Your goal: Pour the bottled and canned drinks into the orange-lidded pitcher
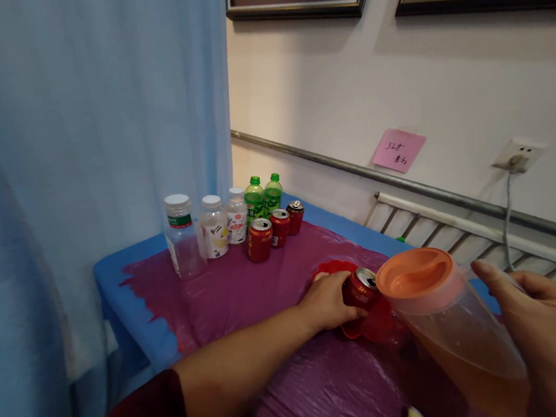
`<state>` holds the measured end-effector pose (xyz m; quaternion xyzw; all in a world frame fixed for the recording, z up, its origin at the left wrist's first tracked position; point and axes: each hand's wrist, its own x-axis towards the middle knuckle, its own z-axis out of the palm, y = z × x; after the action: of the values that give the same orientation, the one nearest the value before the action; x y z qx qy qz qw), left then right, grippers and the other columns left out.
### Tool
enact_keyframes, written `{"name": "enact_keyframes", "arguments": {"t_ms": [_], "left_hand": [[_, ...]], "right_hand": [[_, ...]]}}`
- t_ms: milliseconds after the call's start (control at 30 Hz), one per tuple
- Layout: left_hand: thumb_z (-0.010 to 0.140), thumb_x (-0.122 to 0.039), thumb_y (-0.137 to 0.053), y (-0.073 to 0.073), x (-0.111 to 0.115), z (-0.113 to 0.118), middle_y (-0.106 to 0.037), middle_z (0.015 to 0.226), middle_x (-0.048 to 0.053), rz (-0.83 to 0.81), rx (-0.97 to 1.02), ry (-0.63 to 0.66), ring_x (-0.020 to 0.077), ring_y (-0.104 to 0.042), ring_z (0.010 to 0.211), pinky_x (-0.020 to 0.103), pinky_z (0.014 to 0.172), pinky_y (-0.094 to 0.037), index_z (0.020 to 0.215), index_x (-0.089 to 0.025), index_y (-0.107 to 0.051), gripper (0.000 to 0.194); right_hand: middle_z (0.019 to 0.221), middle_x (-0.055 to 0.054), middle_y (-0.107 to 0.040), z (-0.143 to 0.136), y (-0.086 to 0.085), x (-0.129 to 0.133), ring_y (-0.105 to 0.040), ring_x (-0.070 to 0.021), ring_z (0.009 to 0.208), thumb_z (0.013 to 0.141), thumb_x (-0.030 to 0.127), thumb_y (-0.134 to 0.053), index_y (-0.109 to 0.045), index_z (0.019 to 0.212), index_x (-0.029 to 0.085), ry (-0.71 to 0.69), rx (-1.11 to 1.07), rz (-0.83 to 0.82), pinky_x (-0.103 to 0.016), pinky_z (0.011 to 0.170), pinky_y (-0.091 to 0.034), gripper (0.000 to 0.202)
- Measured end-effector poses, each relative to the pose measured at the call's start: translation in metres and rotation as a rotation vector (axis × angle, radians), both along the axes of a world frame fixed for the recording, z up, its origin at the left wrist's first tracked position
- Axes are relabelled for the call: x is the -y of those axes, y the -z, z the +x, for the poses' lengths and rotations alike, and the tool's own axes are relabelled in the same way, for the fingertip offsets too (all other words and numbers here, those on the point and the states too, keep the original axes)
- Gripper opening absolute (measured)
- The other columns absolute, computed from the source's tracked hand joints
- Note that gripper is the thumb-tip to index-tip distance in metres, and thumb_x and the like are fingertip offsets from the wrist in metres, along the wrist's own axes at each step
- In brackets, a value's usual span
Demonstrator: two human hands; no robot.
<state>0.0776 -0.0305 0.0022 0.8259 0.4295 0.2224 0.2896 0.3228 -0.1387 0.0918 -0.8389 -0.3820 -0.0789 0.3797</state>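
Note:
My left hand (329,300) is closed around a red drink can (361,288) with an opened silver top. The can is tilted slightly and stands over a red funnel or shallow dish (376,322); its exact kind is hard to tell. My right hand (545,318) grips a clear plastic pitcher (455,316) with an orange lid (415,273), its handle mostly hidden by the fingers. Brownish-yellow liquid fills the lower part of the pitcher. It leans left, with the lid's edge close beside the can's top. Whether liquid flows between them cannot be seen.
Red cans (260,240), green bottles (254,201), and clear jars with white lids (214,227) stand at the table's far left. Purple plastic sheeting (247,295) covers the blue table (118,268). A blue curtain (94,108) hangs left; a pipe (322,159) and radiator (434,217) run behind.

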Motion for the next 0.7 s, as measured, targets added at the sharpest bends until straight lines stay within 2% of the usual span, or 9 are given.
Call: {"name": "enact_keyframes", "arguments": {"t_ms": [100,700], "left_hand": [[0.062,-0.052,-0.083,0.0003,-0.0003,0.0003,-0.074,0.108,0.006,-0.005,0.003,0.0,0.0301,-0.065,0.098,0.036,0.084,-0.05,0.121,-0.023,-0.067,0.067],[0.063,-0.054,-0.083,0.0014,-0.0009,0.0005,-0.073,0.106,0.005,0.012,-0.015,-0.001,0.0294,-0.064,0.098,0.035,0.083,-0.05,0.12,-0.024,-0.068,0.066]], "right_hand": [[0.046,0.004,-0.038,-0.0023,-0.0024,0.0005,-0.047,-0.0192,0.053,0.071,0.078,-0.055,-0.053,0.059,0.026,0.051,-0.056,-0.022,-0.031,0.05,-0.033,0.054],[0.045,0.004,-0.039,-0.0058,-0.005,0.0001,-0.048,-0.0193,0.053,0.072,0.078,-0.054,-0.053,0.059,0.026,0.048,-0.061,-0.035,-0.031,0.051,-0.034,0.053]]}}
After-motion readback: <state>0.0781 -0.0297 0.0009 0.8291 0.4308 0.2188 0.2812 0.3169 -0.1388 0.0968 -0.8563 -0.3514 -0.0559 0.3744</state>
